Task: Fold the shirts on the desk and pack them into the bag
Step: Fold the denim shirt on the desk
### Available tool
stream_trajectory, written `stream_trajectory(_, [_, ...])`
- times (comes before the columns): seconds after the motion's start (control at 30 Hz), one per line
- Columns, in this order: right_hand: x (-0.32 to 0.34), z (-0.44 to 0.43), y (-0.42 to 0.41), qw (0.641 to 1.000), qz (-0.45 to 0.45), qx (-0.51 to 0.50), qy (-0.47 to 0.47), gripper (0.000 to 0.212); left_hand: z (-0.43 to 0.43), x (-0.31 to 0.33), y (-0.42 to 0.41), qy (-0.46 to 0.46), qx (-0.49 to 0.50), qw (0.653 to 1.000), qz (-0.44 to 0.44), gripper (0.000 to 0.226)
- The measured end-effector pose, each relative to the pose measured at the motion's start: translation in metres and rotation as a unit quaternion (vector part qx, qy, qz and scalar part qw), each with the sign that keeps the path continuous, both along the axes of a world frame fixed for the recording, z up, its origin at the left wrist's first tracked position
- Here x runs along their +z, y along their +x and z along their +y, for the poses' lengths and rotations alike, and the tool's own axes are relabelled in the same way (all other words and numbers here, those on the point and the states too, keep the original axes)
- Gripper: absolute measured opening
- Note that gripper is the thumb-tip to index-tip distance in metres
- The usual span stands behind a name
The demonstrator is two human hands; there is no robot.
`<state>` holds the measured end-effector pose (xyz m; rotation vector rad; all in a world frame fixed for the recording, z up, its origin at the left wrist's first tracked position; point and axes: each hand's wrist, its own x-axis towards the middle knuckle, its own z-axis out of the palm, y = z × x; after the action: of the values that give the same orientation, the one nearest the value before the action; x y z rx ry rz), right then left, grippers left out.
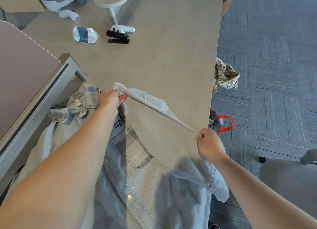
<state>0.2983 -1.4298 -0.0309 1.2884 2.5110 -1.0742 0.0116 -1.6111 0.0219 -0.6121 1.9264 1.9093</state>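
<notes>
Stretching a pale edge of the denim shirt (137, 177) taut, we are gripping it with both hands held well apart. Our left hand (111, 98) is pinching one end just beside the shirt's plaid collar (91, 98), and our right hand (210, 145) is curling round the other end out past the shirt's right side, near the bench (171, 49) edge. The beige panel below that taut edge is hanging lifted over the shirt's front, just beside its plaid chest pocket (135, 148). The rest of the shirt is lying spread on the near end of the bench, snaps facing up. Beyond the shirt and well apart from it, a black stapler (118, 38), a white device (122, 29) and a crumpled packet (84, 34) are resting on the bench, with a round stand (110, 1) farther back. To the right of the shirt, past the bench edge, a red-handled bag (221, 122) is showing against the carpet (274, 74), and a camouflage pouch (224, 74) is showing beyond it.
</notes>
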Motion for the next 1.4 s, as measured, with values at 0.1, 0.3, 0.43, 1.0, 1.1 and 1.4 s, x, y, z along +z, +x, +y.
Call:
stream_trajectory(0.1, [-0.001, 0.006, 0.012, 1.0, 0.02, 0.022, -0.007, 0.015, -0.003, -0.006, 0.003, -0.006, -0.063, 0.998, -0.026, 0.026])
stream_trajectory(0.3, [0.008, 0.003, 0.043, 0.998, -0.001, -0.035, -0.058, 0.034, 0.004, 0.012, 0.032, -0.14, -0.134, 0.975, 0.105, 0.034])
stream_trajectory(0.43, [0.017, 0.008, 0.065, 0.989, -0.066, -0.05, -0.125, 0.061, 0.006, 0.026, 0.098, -0.054, -0.142, 0.985, 0.084, 0.023])
stream_trajectory(1.0, [0.035, 0.026, 0.126, 0.974, -0.003, -0.015, -0.225, 0.011, 0.02, 0.006, 0.362, -0.116, -0.3, 0.926, -0.199, 0.031])
stream_trajectory(1.1, [0.031, 0.031, 0.133, 0.965, 0.018, 0.002, -0.261, 0.017, 0.037, -0.009, 0.394, -0.05, -0.228, 0.944, -0.233, 0.043])
stream_trajectory(1.4, [-0.003, 0.027, 0.14, 0.984, -0.059, 0.061, -0.159, 0.023, 0.057, -0.034, 0.417, -0.09, -0.162, 0.961, -0.206, 0.011])
